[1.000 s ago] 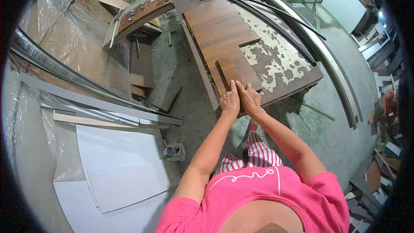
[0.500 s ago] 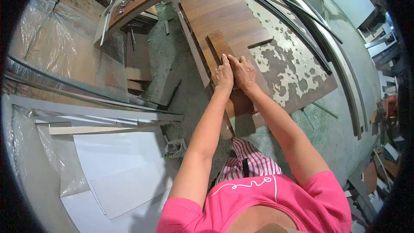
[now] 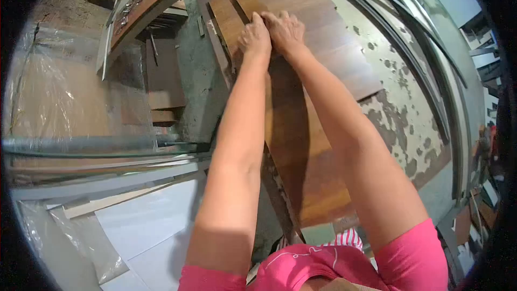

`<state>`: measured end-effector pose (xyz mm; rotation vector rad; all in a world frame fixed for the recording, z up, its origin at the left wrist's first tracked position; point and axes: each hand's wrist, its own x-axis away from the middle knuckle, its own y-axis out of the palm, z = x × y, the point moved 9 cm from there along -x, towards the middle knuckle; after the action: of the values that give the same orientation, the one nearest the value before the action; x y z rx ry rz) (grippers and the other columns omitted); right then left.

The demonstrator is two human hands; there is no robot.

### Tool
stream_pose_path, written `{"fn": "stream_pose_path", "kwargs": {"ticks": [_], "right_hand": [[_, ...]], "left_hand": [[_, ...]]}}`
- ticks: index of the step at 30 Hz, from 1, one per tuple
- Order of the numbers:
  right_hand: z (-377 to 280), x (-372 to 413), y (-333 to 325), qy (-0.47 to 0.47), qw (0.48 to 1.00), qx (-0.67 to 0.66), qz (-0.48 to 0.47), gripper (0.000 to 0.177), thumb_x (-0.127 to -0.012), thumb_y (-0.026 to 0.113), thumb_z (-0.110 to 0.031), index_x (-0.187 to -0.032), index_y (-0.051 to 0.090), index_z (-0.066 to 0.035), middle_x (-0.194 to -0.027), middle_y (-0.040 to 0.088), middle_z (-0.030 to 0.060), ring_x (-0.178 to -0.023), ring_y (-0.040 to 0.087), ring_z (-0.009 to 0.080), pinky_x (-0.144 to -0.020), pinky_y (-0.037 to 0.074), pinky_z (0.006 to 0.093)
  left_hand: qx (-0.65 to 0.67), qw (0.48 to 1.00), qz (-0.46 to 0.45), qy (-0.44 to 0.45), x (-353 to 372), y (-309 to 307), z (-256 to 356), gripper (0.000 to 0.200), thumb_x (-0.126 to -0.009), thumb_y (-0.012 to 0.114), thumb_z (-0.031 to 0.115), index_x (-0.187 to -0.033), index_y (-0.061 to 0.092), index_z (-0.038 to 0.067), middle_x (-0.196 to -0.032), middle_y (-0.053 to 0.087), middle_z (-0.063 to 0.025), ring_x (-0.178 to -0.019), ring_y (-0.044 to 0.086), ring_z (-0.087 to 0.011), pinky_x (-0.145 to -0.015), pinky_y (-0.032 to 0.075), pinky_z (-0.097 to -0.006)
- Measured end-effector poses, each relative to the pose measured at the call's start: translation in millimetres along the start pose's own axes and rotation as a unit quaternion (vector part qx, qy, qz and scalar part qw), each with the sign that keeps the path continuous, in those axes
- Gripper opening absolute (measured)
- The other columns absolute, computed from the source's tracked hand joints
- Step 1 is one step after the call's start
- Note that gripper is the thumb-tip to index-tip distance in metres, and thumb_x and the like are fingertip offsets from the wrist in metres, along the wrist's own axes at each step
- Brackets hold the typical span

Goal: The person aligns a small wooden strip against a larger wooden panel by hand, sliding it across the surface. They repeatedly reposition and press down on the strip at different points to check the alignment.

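Side by side, my left hand [image 3: 254, 37] and my right hand [image 3: 284, 28] press on a narrow brown wooden strip [image 3: 249, 2]. Their fingers are bent and the two hands touch near the thumbs. Both hold the strip near its far end, and part of it is hidden under my hands and forearms. Beneath it lies a wide wood-grain board [image 3: 323, 37], which rests on a worktop with a patchy, peeling surface [image 3: 398, 124].
Long dark metal profiles [image 3: 396, 35] curve along the right. A brown panel with metal fittings [image 3: 145, 2] stands upper left, above plastic-wrapped sheets [image 3: 70, 91]. White panels [image 3: 153, 215] lie lower left. Offcuts are piled at far right.
Both hands have moved forward, away from my body, along the boards. My arms are stretched further out, and the view has shifted closer over the worktop.
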<state>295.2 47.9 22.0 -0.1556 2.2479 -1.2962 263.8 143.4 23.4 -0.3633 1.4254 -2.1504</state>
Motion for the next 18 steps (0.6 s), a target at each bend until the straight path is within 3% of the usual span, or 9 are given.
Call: {"fn": "stream_pose_path", "kwargs": {"ticks": [1,3,4,7,8,12,16,17,18], "right_hand": [[2.7,-26.2,20.7,-0.011,1.000,-0.013,0.023,0.024,-0.084,0.045,-0.033,-0.105,0.057,-0.031,-0.096,0.057,0.0098,-0.083,0.057,0.0311,-0.068,0.046,0.0408],[3.9,-65.6,41.9,-0.031,0.998,-0.006,0.053,0.025,-0.084,0.044,-0.034,-0.105,0.057,-0.030,-0.097,0.057,0.0097,-0.086,0.057,0.0313,-0.069,0.047,0.0402],[2.0,-76.7,48.3,-0.038,0.998,0.009,0.053,0.025,-0.084,0.044,-0.034,-0.106,0.056,-0.029,-0.097,0.058,0.0096,-0.088,0.057,0.0313,-0.069,0.047,0.0398],[5.2,-106.1,64.6,0.002,1.000,-0.024,-0.020,0.025,-0.081,0.046,-0.032,-0.102,0.059,-0.029,-0.103,0.057,0.0102,-0.093,0.057,0.0283,-0.075,0.046,0.0395],[-1.7,-106.8,62.5,-0.026,0.999,-0.015,0.016,0.022,-0.084,0.040,-0.023,-0.096,0.056,-0.014,-0.096,0.057,0.0112,-0.085,0.058,0.0299,-0.068,0.046,0.0417],[-2.6,-111.7,76.9,-0.053,0.998,-0.011,-0.017,0.023,-0.084,0.041,-0.022,-0.099,0.057,-0.016,-0.097,0.057,0.0108,-0.084,0.059,0.0283,-0.068,0.048,0.0390],[-2.0,-84.0,54.8,-0.052,0.997,0.016,-0.060,0.025,-0.084,0.043,-0.027,-0.102,0.058,-0.020,-0.105,0.057,0.0105,-0.093,0.059,0.0262,-0.076,0.047,0.0375],[-2.9,-73.0,44.2,-0.053,0.997,0.015,-0.057,0.025,-0.084,0.043,-0.027,-0.102,0.058,-0.020,-0.105,0.057,0.0105,-0.093,0.059,0.0262,-0.076,0.047,0.0375],[-2.6,-60.6,40.2,-0.056,0.997,0.026,-0.055,0.024,-0.083,0.043,-0.026,-0.101,0.058,-0.020,-0.105,0.057,0.0103,-0.090,0.059,0.0269,-0.075,0.048,0.0375]], "left_hand": [[0.053,0.997,0.010,-0.047,-31.8,10.7,-11.9,0.031,-0.088,0.034,0.021,-0.106,0.051,0.003,-0.100,0.058,-0.0221,-0.096,0.055,-0.0352,-0.079,0.043,-0.0466],[-0.033,0.996,0.053,0.057,-67.8,13.7,-2.9,0.031,-0.088,0.034,0.023,-0.098,0.055,0.003,-0.099,0.058,-0.0233,-0.097,0.054,-0.0363,-0.080,0.043,-0.0469],[-0.024,0.996,0.066,0.046,-80.0,13.3,-4.5,0.031,-0.088,0.034,0.022,-0.099,0.056,0.004,-0.099,0.058,-0.0233,-0.097,0.055,-0.0364,-0.081,0.043,-0.0465],[-0.020,0.993,0.093,0.066,-120.8,24.8,-14.3,0.031,-0.086,0.035,0.025,-0.096,0.057,0.005,-0.098,0.057,-0.0243,-0.096,0.053,-0.0397,-0.082,0.041,-0.0475],[-0.021,0.989,0.106,0.101,-131.6,30.1,-14.2,0.032,-0.085,0.037,0.028,-0.093,0.057,0.005,-0.098,0.057,-0.0253,-0.096,0.051,-0.0428,-0.082,0.039,-0.0489],[-0.096,0.984,0.101,0.112,-137.4,31.9,-13.5,0.032,-0.085,0.035,0.025,-0.097,0.057,0.005,-0.099,0.057,-0.0242,-0.096,0.053,-0.0402,-0.082,0.040,-0.0480],[-0.041,0.995,0.067,0.056,-91.7,24.5,-5.9,0.045,-0.088,0.028,0.027,-0.098,0.059,-0.005,-0.105,0.056,-0.0233,-0.099,0.054,-0.0359,-0.085,0.041,-0.0443],[0.072,0.995,0.050,-0.044,-85.8,29.7,-21.1,0.049,-0.089,0.024,0.029,-0.101,0.058,-0.003,-0.105,0.057,-0.0224,-0.101,0.053,-0.0348,-0.086,0.039,-0.0450],[0.066,0.996,0.047,-0.047,-67.1,22.7,-14.7,0.050,-0.089,0.023,0.030,-0.101,0.058,-0.002,-0.105,0.056,-0.0226,-0.101,0.053,-0.0349,-0.087,0.038,-0.0457]]}}
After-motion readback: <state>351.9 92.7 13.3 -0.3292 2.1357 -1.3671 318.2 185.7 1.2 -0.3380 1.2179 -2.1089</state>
